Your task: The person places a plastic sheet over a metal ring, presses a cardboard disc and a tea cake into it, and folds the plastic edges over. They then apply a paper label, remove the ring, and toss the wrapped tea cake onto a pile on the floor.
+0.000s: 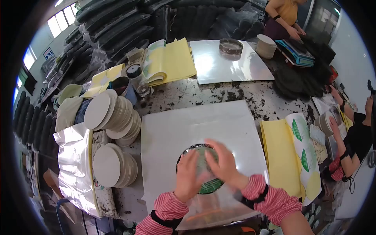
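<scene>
A round, dark-rimmed disc with a green printed label (211,186) lies on a pale, glossy board (164,129) in front of me. My left hand (188,175) rests over its left side, fingers stretched forward across the label and slightly blurred. Over the right side is my right hand (225,164), its thumb and fingers spread apart near the far rim. Much of the label is hidden beneath both hands. Checked red-and-white sleeves with black bands cover my wrists.
Stacks of round white discs (106,166) stand left of the board. Yellow sheets (277,156) and green-printed label sheets (303,152) lie right. A metal ring (231,47) sits on a farther board (207,66). Beyond are a scale (295,53) and two people. Dark flakes dot the table.
</scene>
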`<act>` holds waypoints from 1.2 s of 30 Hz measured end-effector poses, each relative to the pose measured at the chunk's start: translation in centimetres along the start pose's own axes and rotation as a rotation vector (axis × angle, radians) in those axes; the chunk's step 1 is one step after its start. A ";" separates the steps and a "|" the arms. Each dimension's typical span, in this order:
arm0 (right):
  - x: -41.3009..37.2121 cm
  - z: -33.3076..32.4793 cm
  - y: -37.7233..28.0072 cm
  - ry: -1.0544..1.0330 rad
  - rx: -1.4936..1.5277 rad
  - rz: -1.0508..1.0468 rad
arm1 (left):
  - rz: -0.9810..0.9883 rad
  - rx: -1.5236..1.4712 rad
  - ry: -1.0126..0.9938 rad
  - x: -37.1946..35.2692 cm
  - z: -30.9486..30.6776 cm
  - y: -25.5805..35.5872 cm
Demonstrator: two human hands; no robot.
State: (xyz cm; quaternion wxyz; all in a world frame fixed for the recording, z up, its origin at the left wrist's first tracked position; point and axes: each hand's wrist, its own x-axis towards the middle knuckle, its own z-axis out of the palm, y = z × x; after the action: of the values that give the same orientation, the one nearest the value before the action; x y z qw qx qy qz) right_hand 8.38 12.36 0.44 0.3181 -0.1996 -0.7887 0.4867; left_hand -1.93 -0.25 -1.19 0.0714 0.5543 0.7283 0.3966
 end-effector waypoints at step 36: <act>-7.9 -5.5 3.7 -0.162 -0.108 0.275 | -1.190 -0.293 1.564 -66.9 -28.5 0.0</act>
State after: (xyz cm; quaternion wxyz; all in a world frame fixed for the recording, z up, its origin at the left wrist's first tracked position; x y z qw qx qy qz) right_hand 17.90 12.62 -3.51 0.1728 -0.2824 -0.8021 0.4971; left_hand 7.73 -72.22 -4.39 -0.1738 -0.3335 0.6738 0.6361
